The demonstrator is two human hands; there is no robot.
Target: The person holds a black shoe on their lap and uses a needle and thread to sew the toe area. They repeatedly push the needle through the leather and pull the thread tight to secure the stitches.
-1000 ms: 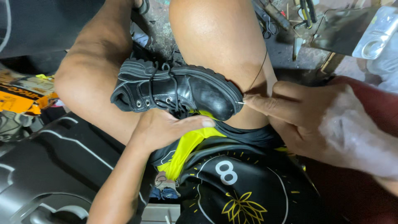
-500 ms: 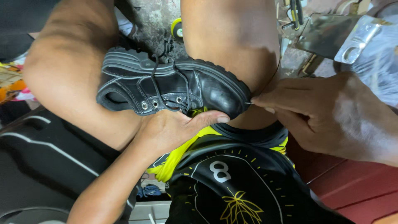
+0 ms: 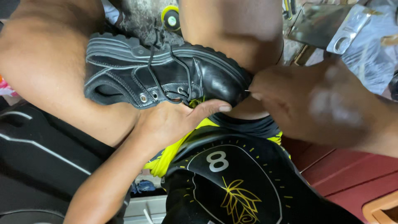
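A black leather lace-up shoe (image 3: 166,74) lies on its side between my bare knees, toe pointing right. My left hand (image 3: 174,122) cups it from below, thumb along the edge of the sole near the toe. My right hand (image 3: 315,103) is at the toe, fingers pinched on a thin needle (image 3: 247,91) that sticks into the seam at the sole. The needle's tip is hidden in the shoe. Any thread is too fine to make out.
A yellow-and-black round tape or spool (image 3: 171,18) sits on the stained floor behind the shoe. A shiny metal piece (image 3: 331,25) and tools lie at the upper right. My black shorts with a yellow print (image 3: 232,178) fill the bottom; a dark red surface (image 3: 356,174) is at the right.
The view has come closer to the shoe. My right hand has stayed pinched at the toe seam and my left hand has kept its hold under the sole.
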